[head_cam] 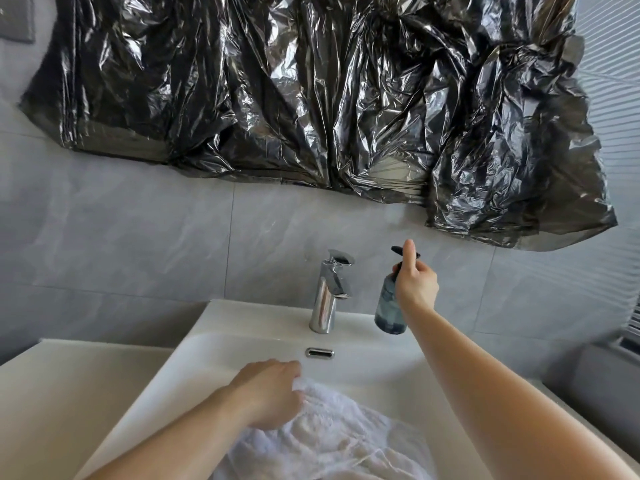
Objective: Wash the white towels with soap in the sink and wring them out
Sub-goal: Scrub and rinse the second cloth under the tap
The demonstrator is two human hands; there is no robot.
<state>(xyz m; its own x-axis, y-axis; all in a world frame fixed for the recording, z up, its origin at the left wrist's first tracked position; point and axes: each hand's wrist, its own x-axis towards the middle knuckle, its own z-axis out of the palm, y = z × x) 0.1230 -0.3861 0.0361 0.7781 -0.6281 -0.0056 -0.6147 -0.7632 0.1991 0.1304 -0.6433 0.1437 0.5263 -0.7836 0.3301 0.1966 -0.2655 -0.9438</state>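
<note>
Right of the faucet [329, 296], the right hand [415, 282] curls round the soap bottle [389, 308], forefinger on its pump, likely to dispense. Below the faucet, the left hand's [270, 393] grip pinches the white towel [329, 441] in the sink [214, 368], steadying it for soap.

A white towel [332, 441] lies crumpled in the white sink [214, 344], filling the near part of the basin, its fluffy surface bunched into soft folds. My left hand [270, 393] grips its far edge. A blue-tinted, see-through soap bottle [389, 308] with a black pump stands upright on the sink's back ledge, just right of the tap. My right hand [414, 282] is at its neck, forefinger stretched up against the pump head.
</note>
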